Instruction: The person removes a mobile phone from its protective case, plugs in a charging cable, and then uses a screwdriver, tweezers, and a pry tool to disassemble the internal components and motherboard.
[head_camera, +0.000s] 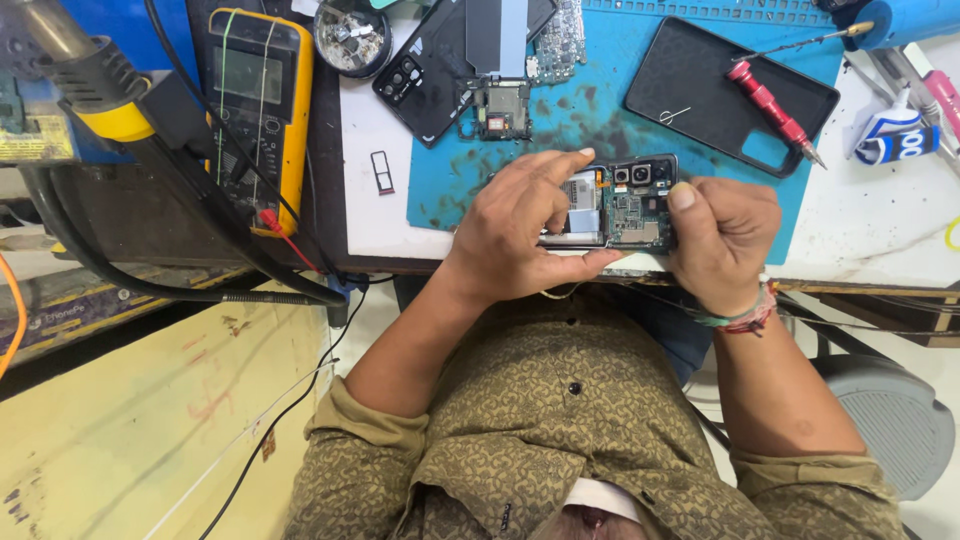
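The left hand (520, 235) and right hand (725, 235) both clasp the opened phone (625, 205) at the tabletop's (370, 215) near edge; left fingers press its internals, seemingly seating a part, which demands steady, light pressure.

— How many phones are on the bench?
— One opened phone (620, 205), held by two hands, left (520, 235) and right (722, 235).
— Loose covers?
— Two black back covers: one (730, 92) on the blue mat (590, 110), one (425, 75) at its edge.
— Tools?
— One red screwdriver (775, 112), one yellow multimeter (255, 100), one SIM tray (382, 172), one loose circuit board (500, 108). Possibly more at the blurred right edge.
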